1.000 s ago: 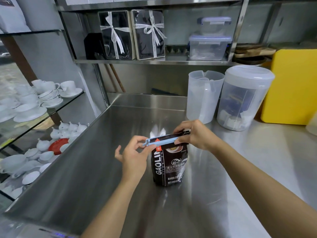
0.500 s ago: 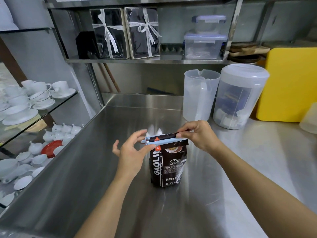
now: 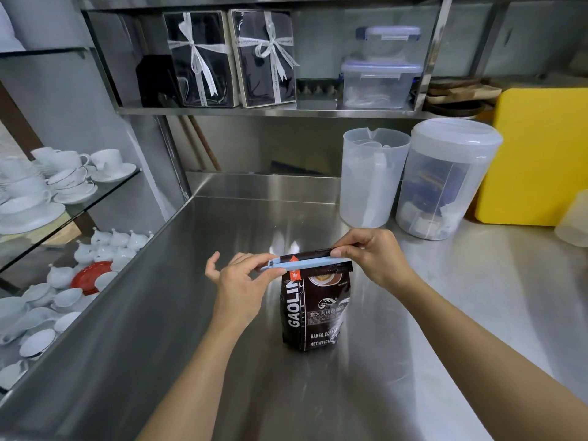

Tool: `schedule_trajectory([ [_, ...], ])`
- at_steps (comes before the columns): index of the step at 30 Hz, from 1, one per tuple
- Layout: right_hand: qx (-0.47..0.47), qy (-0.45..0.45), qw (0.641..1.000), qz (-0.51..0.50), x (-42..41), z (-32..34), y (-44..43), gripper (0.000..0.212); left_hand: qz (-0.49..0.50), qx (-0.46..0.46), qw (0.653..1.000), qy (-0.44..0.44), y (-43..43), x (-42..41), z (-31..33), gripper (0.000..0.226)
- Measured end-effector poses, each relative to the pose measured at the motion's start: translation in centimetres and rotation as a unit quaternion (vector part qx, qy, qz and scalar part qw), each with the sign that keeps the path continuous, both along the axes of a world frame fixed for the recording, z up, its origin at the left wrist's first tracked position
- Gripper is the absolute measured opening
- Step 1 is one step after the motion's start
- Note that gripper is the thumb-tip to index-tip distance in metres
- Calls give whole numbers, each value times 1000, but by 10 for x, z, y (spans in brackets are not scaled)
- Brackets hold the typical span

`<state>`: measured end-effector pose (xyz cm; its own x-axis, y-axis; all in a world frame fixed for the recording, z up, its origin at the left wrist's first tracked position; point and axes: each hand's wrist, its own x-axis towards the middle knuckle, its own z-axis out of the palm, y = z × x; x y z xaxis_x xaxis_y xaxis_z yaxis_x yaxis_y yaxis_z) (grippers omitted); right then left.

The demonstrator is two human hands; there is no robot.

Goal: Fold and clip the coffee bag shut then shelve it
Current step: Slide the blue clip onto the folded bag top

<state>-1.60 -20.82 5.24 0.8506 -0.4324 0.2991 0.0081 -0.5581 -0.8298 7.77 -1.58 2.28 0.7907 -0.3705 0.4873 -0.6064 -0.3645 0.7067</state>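
Observation:
A dark brown coffee bag (image 3: 313, 310) with white lettering stands upright on the steel counter (image 3: 366, 393). Its top is folded over, and a long light-blue clip (image 3: 305, 264) lies across the fold. My left hand (image 3: 241, 281) pinches the clip's left end between thumb and fingers. My right hand (image 3: 372, 256) grips the clip's right end together with the folded bag top. The steel shelf (image 3: 270, 111) runs above the back of the counter.
On the shelf stand two black gift boxes (image 3: 232, 58) with white ribbons and stacked clear containers (image 3: 380, 81). A clear jug (image 3: 370, 176), a lidded clear tub (image 3: 445, 183) and a yellow board (image 3: 541, 154) stand at the counter's back right. Glass shelves of white cups (image 3: 60, 176) are left.
Both hands have stayed on the clip and bag top, and the clip now lies flatter along the fold. The view has shifted slightly.

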Motion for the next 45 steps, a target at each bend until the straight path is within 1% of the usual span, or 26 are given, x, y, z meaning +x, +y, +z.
schedule_trajectory([
  [6, -14, 8, 1000, -6, 2, 0, 3, 4, -5, 20, 999, -25, 3, 10, 0, 11],
  [11, 3, 13, 1000, 1, -1, 0, 2, 4, -17, 25, 999, -22, 0, 14, 0, 9],
  [14, -20, 29, 999, 15, -5, 2, 3, 5, -29, 34, 999, -23, 0, 17, 0, 8],
  [15, -14, 33, 999, 24, -6, 3, 2, 6, -31, 34, 999, -22, 1, 18, 0, 8],
  [16, 6, 37, 999, 35, -9, 3, 1, 11, -31, 33, 999, -19, 3, 19, 0, 7],
  [18, 49, 47, 996, 51, -16, 3, -5, 33, -29, 28, 999, -10, 6, 20, 0, 8],
  [19, 50, 59, 996, 53, -19, 3, -8, 43, -32, 27, 999, -7, 7, 21, 0, 9],
  [20, 38, 75, 995, 51, -21, 3, -10, 48, -35, 29, 999, -6, 6, 21, 1, 10],
  [21, 23, 89, 995, 46, -23, 3, -11, 48, -37, 32, 999, -4, 5, 21, 1, 10],
  [25, 11, 102, 994, 27, -25, 4, -12, 41, -29, 35, 999, 20, 0, 19, 4, 11],
  [29, 2, 103, 994, 23, -21, 2, -7, 35, -41, 38, 998, 19, 0, 20, 5, 10],
  [33, -12, 81, 996, 29, -15, 0, -2, 23, -60, 43, 997, 24, 2, 21, 4, 11],
  [37, -27, 73, 997, 31, -12, -4, 2, 27, -67, 54, 996, 32, 3, 23, 7, 10],
  [38, -31, 73, 996, 32, -10, -5, 3, 27, -69, 58, 995, 32, 3, 23, 8, 12],
  [40, -41, 67, 997, 19, -8, -6, 5, 25, -75, 70, 994, 28, 3, 23, 10, 14],
  [42, -60, 57, 997, -3, -6, -8, 6, 23, -82, 86, 993, 15, 4, 22, 13, 11],
  [44, -74, 54, 996, -19, -6, -9, 8, 22, -83, 131, 988, -9, 4, 21, 19, 4],
  [45, -79, 53, 995, -22, -6, -9, 9, 23, -79, 159, 984, -32, 5, 22, 21, 7],
])
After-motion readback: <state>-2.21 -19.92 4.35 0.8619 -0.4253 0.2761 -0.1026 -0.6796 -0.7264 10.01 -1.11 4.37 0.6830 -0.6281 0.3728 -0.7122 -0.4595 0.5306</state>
